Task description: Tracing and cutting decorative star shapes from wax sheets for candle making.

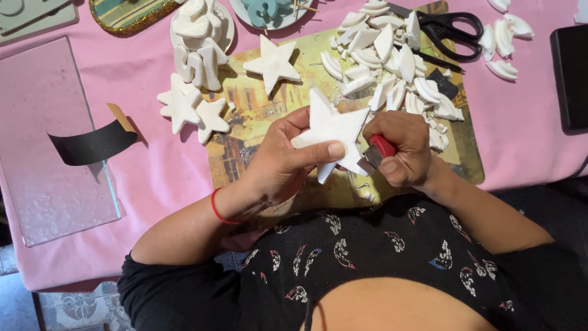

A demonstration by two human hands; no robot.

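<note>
A person seated at a table (153, 178) draped in pink cloth holds a white star (331, 130) over the near edge of a printed placemat (257, 116); the left hand (283, 160) grips the star, thumb pressed flat across its lower face and fingers curled behind it; the right hand (401, 150) is closed around a small red-handled tool (378, 149), whose dark tip sits against the star's right edge. A heap of curved white offcuts (392, 64) covers the far right part of the placemat, with black-handled scissors (453, 30) lying at its far right corner; more offcuts (503, 46) sit on the cloth just beyond. One finished star (272, 61) lies at the placemat's far edge; two more stars (190, 109) overlap just off its left edge, near a plate (225, 27) piled with white shapes. A clear glass sheet (49, 178) rests toward the table's left edge, with a curled black strip (92, 144) lying across its right side; a flat black box (569, 73) lies at the right edge; a gold-rimmed oval tray (125, 15) sits at the far edge.
</note>
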